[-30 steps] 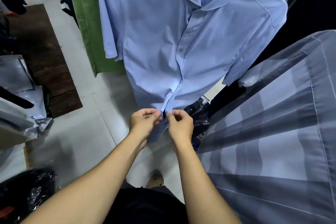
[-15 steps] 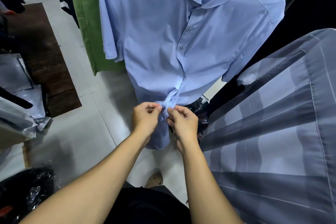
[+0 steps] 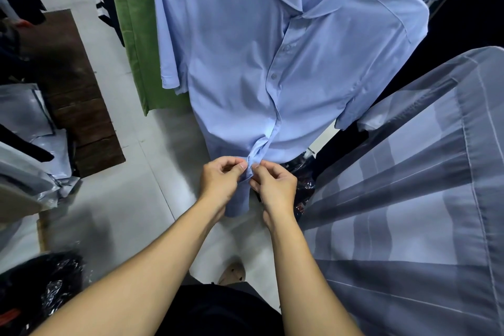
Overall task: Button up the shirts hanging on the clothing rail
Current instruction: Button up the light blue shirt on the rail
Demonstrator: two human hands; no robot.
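Both hands pinch the front opening of the light blue shirt [image 3: 237,68] near its bottom hem. Thumb and curled fingers of the left hand [image 3: 219,181] hold the left edge of the opening, and the right hand [image 3: 275,185] pinches the facing edge just beside it, fingertips nearly touching. Cloth bunches into a small fold right above the two hands, and the hem hangs just below them. Higher up, the opening lies closed with two buttons [image 3: 273,76] showing, and the collar is open at the top. A green garment [image 3: 136,35] hangs to the left, a grey striped shirt [image 3: 409,199] close on the right, and pale floor [image 3: 131,194] lies below.
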